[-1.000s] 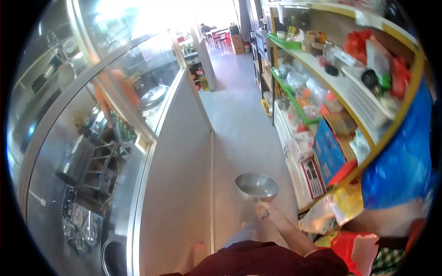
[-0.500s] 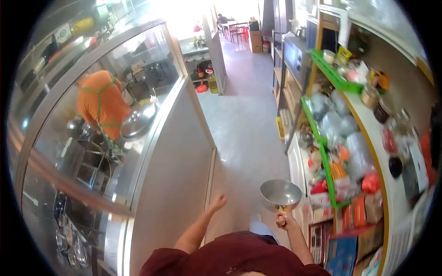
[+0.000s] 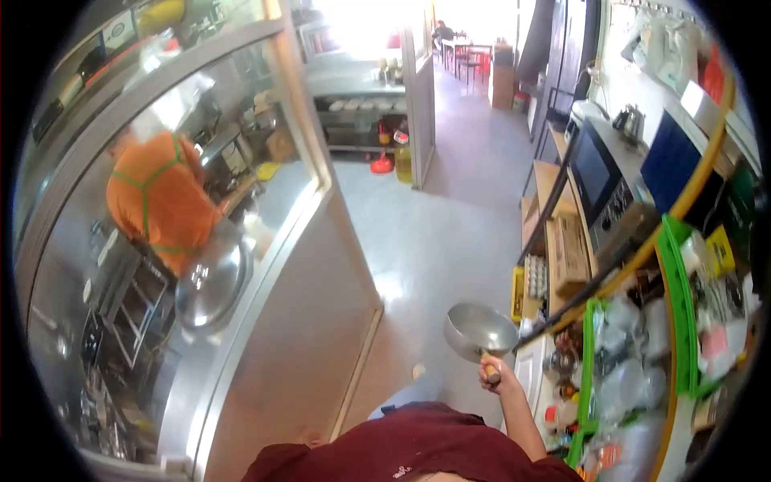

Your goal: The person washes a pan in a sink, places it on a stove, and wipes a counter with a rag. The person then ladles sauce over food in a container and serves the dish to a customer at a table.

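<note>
My right hand point(image 3: 499, 375) is closed round the short wooden handle of a deep metal pan point(image 3: 480, 331). The pan hangs out in front of me over the floor, its bowl facing up and nothing to be seen in it. Of my left hand point(image 3: 314, 439) only a faint, blurred patch of skin shows beside the maroon shirt, low by the partition; its fingers cannot be made out.
A glazed partition point(image 3: 281, 345) runs along the left; behind it a person in orange point(image 3: 157, 197) stands near a large metal lid point(image 3: 210, 285). On the right are shelves with green baskets point(image 3: 681, 309), a microwave point(image 3: 598, 173) and an egg tray point(image 3: 536, 277). Tables stand far ahead.
The view has moved forward along the aisle, bringing the microwave closer. My left hand, a closed fist half a second ago, has dropped back almost out of sight. My right hand still holds the pan.
</note>
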### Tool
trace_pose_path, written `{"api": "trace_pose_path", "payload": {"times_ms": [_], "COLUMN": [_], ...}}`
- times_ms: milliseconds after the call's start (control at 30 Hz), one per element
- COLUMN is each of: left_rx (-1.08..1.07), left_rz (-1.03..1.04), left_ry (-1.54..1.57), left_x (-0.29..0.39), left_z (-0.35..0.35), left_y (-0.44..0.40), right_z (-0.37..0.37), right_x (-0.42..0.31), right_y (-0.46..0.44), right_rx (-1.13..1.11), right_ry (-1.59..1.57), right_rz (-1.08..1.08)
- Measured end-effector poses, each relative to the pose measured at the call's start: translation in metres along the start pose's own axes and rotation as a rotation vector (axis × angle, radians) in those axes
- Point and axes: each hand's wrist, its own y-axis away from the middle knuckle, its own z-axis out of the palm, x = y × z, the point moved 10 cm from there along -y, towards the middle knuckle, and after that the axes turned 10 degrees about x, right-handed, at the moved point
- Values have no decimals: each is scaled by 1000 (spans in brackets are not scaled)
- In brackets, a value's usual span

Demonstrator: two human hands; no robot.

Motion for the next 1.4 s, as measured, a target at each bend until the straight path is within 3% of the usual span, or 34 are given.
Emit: {"api": "trace_pose_path", "payload": {"times_ms": [67, 200, 233, 267, 300, 367, 433, 567, 700, 767, 867, 967, 1067, 1133, 1200, 1233, 1300, 1400], "left_rx": [24, 238, 348, 221, 249, 225, 165, 129, 150, 36, 166, 292, 255, 300, 288, 253, 287, 332], "left_rz": [125, 695, 847, 967, 1220, 1411, 1458, 1376, 1029, 711, 378, 404, 317, 510, 427, 245, 330, 459], "left_ry": [-12, 84, 56, -86, -178, -81, 59, 91, -199, 325, 610, 438, 343, 340, 462, 575, 478, 635], "left_x": [111, 425, 520, 599, 673, 787, 859, 940, 907, 869, 863, 874, 903, 938, 965, 980, 1037, 1105], "left_z": [-1, 6, -16, -6, 1, -18, -36, -42, -19, -29, -105, -158, -205, -233, -260, -281, -357, -442], "left_y": [-38, -94, -9, 16, 52, 148, 188, 130, -43, -120, -152, -204, -256, -325, -367, -383, -342, -324], "right_z": [13, 18, 25, 28, 31, 30, 34, 76, 131, 166, 269, 353, 424, 460, 493, 506, 531, 568], "right_x": [-56, -142, -162, -184, -204, -245, -287, -373, -444, -475, -552, -598, -628, -651, -677, -690, -707, -734], "right_y": [-25, -60, -67, -77, -88, -117, -164, -221, -298, -347, -371, -432, -483, -506, -527, -537, -555, -596], "right_rx": [-17, 61, 55, 42, 67, 106, 168, 155, 56, 60, -88, -127, -180, -196, -159, -122, -61, -49], "right_ry": [12, -47, -62, -23, -28, 5, 42, 66, 183, 305, 457, 507, 498, 503, 511, 533, 526, 566], "right_rz": [-18, -13, -2, -23, -61, -80, -107, -21, 70, 71, 171, 166, 187, 160, 115, 84, 101, 64]}}
